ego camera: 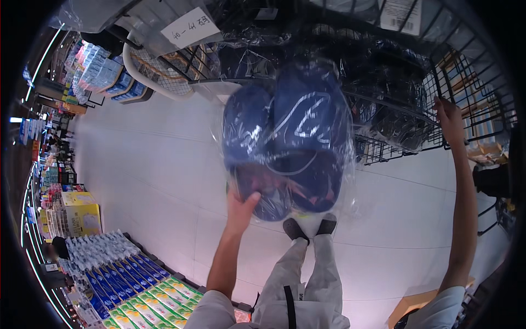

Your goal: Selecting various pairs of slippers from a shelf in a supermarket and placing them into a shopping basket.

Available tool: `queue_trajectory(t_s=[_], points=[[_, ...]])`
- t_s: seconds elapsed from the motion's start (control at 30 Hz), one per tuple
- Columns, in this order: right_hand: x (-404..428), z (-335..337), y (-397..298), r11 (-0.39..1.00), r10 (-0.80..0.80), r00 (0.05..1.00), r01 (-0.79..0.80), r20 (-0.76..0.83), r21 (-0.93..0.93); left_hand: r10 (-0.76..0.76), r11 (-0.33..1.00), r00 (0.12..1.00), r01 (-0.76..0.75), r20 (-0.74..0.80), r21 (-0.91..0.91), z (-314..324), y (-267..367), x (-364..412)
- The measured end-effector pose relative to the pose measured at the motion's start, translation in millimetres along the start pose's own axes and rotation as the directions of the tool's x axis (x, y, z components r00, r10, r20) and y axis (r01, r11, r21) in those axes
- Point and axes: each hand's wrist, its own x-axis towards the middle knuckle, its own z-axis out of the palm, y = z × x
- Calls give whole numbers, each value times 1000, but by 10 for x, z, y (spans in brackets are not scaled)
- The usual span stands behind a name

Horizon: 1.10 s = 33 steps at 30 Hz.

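A pair of dark blue slippers [304, 119] in a clear plastic bag hangs in front of me above the floor. My left hand [241, 207] grips the bag at its lower left, the thumb lying over one slipper. White lettering and glare streaks cross the slippers. To the right, my right hand [451, 119] is curled at the rim of a black wire basket [464, 111]; its fingertips are partly hidden among the wires. Dark plastic-wrapped packages [382, 78] fill the basket behind the slippers.
A handwritten sign [191, 28] is fixed to the basket's upper left. A white-rimmed woven item [158, 66] stands beside it. Stacked tissue packs [135, 288] line the lower left. A cardboard box [413, 306] sits at lower right. My shoes [296, 230] stand on the pale tiled floor [156, 164].
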Motion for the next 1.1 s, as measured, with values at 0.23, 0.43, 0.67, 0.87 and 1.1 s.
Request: queue_trajectory(t_s=[0.23,0.43,0.67,0.87,1.1], points=[[13,39,38,999,-33,999,33,-5,-19,61,998,998,-61,-18,-35,326,1086,1459],[-15,-48,51,995,-46,999,44,-17,-93,71,954,997,-65,10,-293,48,1231,2740],[-1,7,-40,999,-31,999,30,-30,-29,639,-57,592,-601,492,797,-129,1472,3676],[2,-82,177,988,-27,1000,25,-9,-151,527,789,810,-579,-258,-205,498,1060,3322],[41,16,-5,994,-93,992,87,-89,-61,851,110,492,-509,184,853,890,1076,2470]])
